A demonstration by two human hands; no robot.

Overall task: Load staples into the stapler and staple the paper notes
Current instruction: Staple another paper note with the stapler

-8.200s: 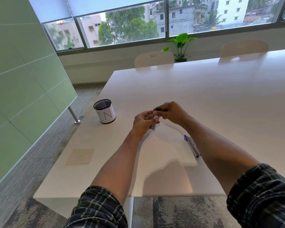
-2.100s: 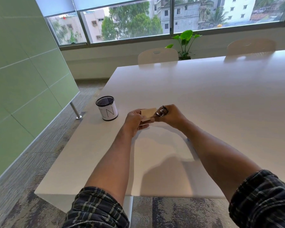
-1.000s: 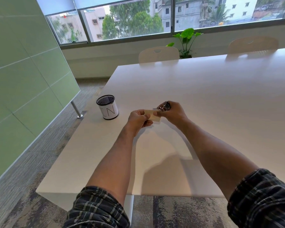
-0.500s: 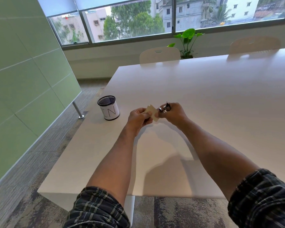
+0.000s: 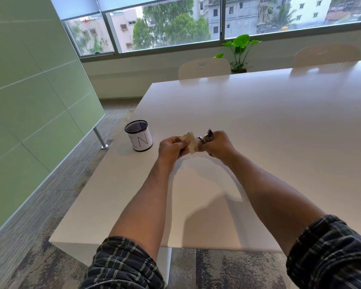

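Two hands meet over the table [image 5: 279, 142] as small paper notes [image 5: 190, 141] go to the stapler [image 5: 206, 137].
The left hand [image 5: 171, 149] pinches the notes; at their 3 o'clock the right hand [image 5: 218, 146] grips the stapler. Stapling appears underway; next, the paper's edge likely needs seating between the jaws. At 9 o'clock, a mesh cup [image 5: 139, 135]; contents indiscernible.

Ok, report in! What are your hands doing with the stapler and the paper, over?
Left hand pinching paper notes. Right hand gripping stapler, nose at the notes' edge. Mesh cup off to the left, nothing blocking.
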